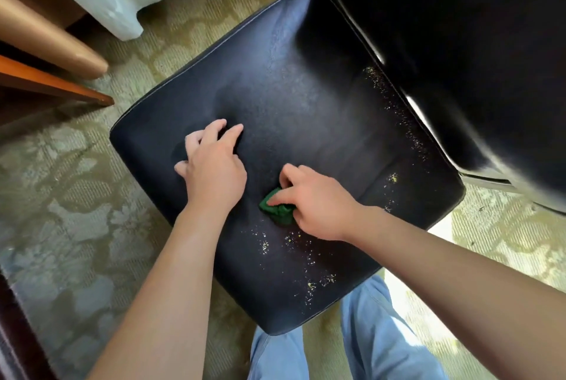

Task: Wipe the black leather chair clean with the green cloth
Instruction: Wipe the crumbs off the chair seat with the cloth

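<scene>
Green cloth (277,207) sits bunched under the right hand's (318,205) grip on the chair (306,97).

We find no text, label, brand, number or sign that we can read anywhere in this view: the black leather chair (291,122), the green cloth (277,211) and the patterned carpet (70,196) all show plain surfaces without any lettering.

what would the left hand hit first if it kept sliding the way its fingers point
Nothing soon: the left hand lies flat on the seat, fingers aimed up the picture, and only bare leather shows before the seat's far edge. Depth is hard to judge.
</scene>
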`<state>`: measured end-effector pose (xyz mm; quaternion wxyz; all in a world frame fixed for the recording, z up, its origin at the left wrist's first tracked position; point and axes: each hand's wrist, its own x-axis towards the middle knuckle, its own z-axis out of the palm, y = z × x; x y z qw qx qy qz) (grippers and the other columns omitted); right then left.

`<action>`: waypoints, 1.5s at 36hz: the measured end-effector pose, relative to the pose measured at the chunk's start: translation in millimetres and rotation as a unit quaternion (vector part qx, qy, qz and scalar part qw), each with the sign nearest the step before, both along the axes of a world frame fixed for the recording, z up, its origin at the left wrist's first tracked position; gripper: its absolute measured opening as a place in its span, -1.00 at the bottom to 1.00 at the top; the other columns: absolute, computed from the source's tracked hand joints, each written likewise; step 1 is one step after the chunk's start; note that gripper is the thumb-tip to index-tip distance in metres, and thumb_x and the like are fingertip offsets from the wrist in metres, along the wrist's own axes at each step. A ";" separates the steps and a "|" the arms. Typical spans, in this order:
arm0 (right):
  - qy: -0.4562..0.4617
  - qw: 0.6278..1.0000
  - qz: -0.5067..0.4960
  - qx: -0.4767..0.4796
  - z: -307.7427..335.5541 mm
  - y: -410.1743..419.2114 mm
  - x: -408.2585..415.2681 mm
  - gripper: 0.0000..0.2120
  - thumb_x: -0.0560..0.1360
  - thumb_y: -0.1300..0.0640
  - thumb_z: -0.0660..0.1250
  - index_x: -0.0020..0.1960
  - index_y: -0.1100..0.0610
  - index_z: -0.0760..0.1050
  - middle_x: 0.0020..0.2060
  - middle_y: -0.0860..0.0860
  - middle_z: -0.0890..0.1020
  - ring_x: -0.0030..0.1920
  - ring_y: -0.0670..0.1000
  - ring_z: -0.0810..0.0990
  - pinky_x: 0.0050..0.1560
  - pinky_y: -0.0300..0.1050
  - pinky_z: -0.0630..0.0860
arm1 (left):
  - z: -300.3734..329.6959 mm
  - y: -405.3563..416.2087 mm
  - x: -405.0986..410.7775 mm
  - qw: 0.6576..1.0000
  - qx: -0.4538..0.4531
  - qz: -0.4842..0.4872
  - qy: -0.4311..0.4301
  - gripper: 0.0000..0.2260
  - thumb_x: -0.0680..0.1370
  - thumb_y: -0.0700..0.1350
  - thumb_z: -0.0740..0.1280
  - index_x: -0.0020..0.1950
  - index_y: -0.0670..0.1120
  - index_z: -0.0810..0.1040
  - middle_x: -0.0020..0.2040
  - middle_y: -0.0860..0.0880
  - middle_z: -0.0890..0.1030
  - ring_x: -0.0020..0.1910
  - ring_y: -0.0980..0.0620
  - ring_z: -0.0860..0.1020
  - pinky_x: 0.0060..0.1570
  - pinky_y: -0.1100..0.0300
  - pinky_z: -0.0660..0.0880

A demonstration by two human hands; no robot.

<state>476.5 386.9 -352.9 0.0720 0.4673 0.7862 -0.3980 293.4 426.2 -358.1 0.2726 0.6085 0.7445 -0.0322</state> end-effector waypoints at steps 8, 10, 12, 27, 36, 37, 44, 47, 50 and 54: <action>-0.018 0.961 -0.196 0.195 3.1 62.6 79.3 -0.48 0.37 0.34 0.17 0.17 -0.07 0.62 0.06 0.04 0.52 -0.05 0.14 0.43 -0.09 0.11 0.51 | 1.2 16.2 26.5 1.000 0.005 0.004 0.020 -0.51 0.54 -0.06 0.41 0.46 0.15 0.43 0.51 -0.04 0.25 0.50 -0.16 0.17 0.41 -0.30 0.19; -0.043 0.945 -0.220 0.239 -1.1 85.1 94.4 -0.46 0.34 0.42 0.24 0.15 -0.05 0.63 0.09 0.04 0.55 -0.02 0.16 0.45 -0.05 0.11 0.50 | -0.1 17.6 39.5 0.999 0.009 -0.042 0.005 -0.47 0.53 -0.06 0.44 0.47 0.16 0.41 0.60 -0.04 0.15 0.57 -0.16 0.07 0.43 -0.34 0.15; -0.065 0.929 -0.250 0.267 -5.8 102.4 99.5 -0.43 0.32 0.45 0.30 0.18 -0.07 0.61 0.15 0.01 0.54 0.06 0.15 0.46 0.05 0.04 0.47 | -1.3 18.8 51.9 0.996 0.006 -0.085 -0.003 -0.44 0.54 -0.03 0.44 0.51 0.17 0.36 0.63 -0.03 0.08 0.60 -0.15 0.01 0.45 -0.37 0.11; -0.120 0.927 -0.320 0.156 -14.7 111.0 112.1 -0.40 0.42 0.44 0.21 0.32 -0.07 0.50 0.26 -0.02 0.44 0.23 0.05 0.39 -0.12 -0.15 0.33 | -7.3 22.1 71.1 0.991 -0.010 -0.121 0.054 -0.34 0.50 0.18 0.45 0.54 0.26 0.26 0.63 0.02 0.03 0.59 -0.14 0.01 0.40 -0.43 0.16; -0.142 0.934 -0.307 0.110 -5.7 24.4 97.6 -0.49 0.43 0.30 0.24 0.29 -0.12 0.49 0.09 0.01 0.43 0.02 0.14 0.38 -0.17 0.04 0.50 | -7.0 24.0 73.4 0.988 -0.009 -0.140 0.061 -0.33 0.50 0.17 0.45 0.55 0.24 0.24 0.64 0.01 0.02 0.61 -0.14 0.00 0.39 -0.45 0.16; -0.136 0.943 -0.288 0.100 -3.7 14.9 93.1 -0.50 0.44 0.28 0.25 0.29 -0.13 0.49 0.08 0.00 0.42 0.02 0.13 0.38 -0.17 0.05 0.51 | -6.8 24.6 73.6 0.988 -0.009 -0.143 0.060 -0.33 0.50 0.16 0.45 0.55 0.24 0.24 0.64 0.01 0.02 0.61 -0.14 0.00 0.39 -0.45 0.17; -0.072 0.944 -0.309 0.094 14.0 8.9 100.1 -0.50 0.43 0.29 0.20 0.26 -0.12 0.51 0.07 -0.03 0.50 0.08 0.10 0.47 -0.05 0.00 0.49 | -6.9 26.6 72.1 0.985 -0.013 -0.160 0.067 -0.33 0.51 0.17 0.44 0.56 0.26 0.23 0.64 0.01 0.02 0.61 -0.13 0.00 0.39 -0.44 0.19; -0.106 0.884 -0.422 0.173 11.5 13.7 125.5 -0.47 0.38 0.32 0.22 0.26 -0.08 0.52 0.09 -0.01 0.52 0.09 0.15 0.49 -0.05 0.02 0.52 | -6.2 26.6 71.9 0.984 -0.014 -0.165 0.071 -0.33 0.52 0.17 0.44 0.56 0.25 0.22 0.65 0.01 0.01 0.61 -0.14 0.00 0.39 -0.45 0.18; -0.206 0.870 -0.420 0.158 0.8 11.3 134.3 -0.44 0.39 0.33 0.24 0.32 -0.08 0.46 0.16 0.05 0.46 0.14 0.19 0.45 -0.12 0.02 0.51 | -6.8 25.8 71.4 0.983 -0.011 -0.169 0.074 -0.34 0.53 0.17 0.42 0.57 0.25 0.21 0.65 0.00 0.00 0.61 -0.14 0.00 0.39 -0.44 0.19; -0.195 0.859 -0.454 0.131 -10.6 -2.3 118.7 -0.47 0.43 0.27 0.25 0.35 -0.05 0.45 0.15 0.08 0.42 0.12 0.19 0.44 -0.12 0.02 0.52 | -6.8 23.5 72.4 0.982 -0.013 -0.172 0.071 -0.33 0.54 0.17 0.41 0.58 0.24 0.20 0.66 -0.01 0.00 0.62 -0.14 -0.01 0.40 -0.45 0.16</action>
